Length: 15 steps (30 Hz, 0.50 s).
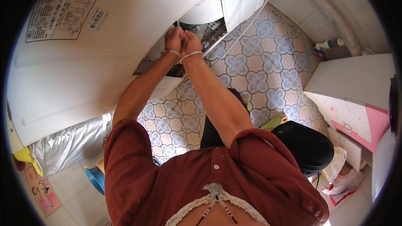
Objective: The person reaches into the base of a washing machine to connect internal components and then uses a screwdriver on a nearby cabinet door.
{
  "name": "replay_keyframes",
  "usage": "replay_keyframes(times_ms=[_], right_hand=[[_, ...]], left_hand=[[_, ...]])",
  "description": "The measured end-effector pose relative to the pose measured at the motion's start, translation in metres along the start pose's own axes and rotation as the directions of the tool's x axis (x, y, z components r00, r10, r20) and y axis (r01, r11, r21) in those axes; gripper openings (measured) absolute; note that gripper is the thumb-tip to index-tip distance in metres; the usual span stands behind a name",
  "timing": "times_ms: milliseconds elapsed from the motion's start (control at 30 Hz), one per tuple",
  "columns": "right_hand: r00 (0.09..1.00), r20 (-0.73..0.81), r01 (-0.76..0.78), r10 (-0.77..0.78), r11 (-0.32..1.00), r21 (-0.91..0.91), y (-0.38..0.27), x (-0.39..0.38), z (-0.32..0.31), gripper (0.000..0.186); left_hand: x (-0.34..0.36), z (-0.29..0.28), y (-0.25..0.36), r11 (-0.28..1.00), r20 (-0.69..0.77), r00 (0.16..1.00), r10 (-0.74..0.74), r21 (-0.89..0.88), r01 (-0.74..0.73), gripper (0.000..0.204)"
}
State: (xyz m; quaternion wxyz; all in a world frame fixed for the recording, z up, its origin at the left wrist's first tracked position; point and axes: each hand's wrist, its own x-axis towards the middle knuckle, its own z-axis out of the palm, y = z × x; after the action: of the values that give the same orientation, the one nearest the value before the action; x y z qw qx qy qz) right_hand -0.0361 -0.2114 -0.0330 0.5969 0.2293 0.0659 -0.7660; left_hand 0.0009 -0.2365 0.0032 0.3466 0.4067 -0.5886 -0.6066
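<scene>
My left hand [173, 39] and my right hand [191, 42] are pressed together at the open back panel of a large white appliance [104, 58] that looks like a washing machine. Both are closed, with the fingers curled inward. Whatever they grip is hidden behind the knuckles. Inside the opening, a rounded white tub [205, 11] shows above my hands. Grey metal parts [214, 28] sit just right of them, and darker parts [176, 72] lie below my wrists. A bead bracelet [171, 52] circles my left wrist, a pale bangle [191, 56] my right.
A thin pale rod or cord [247, 30] slants down beside the opening's right edge. Patterned floor tiles [256, 46] spread to the right. A white and pink cabinet [349, 81] stands at the right, below a wall pipe [335, 14]. Silver sheeting [69, 144] lies at the lower left.
</scene>
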Motion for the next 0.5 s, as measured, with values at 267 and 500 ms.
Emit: replay_keyframes(times_ms=[267,500], right_hand=[[0.995,0.102,-0.012,0.013,1.0,-0.013,-0.005,0.011,-0.012,0.019],[1.0,-0.029,0.008,-0.008,1.0,0.004,-0.002,-0.003,0.006,0.012]], left_hand=[[0.003,0.005,0.0,1.0,0.015,1.0,0.014,-0.015,-0.014,0.024],[0.006,-0.001,-0.008,1.0,0.016,1.0,0.026,-0.017,-0.026,0.027]])
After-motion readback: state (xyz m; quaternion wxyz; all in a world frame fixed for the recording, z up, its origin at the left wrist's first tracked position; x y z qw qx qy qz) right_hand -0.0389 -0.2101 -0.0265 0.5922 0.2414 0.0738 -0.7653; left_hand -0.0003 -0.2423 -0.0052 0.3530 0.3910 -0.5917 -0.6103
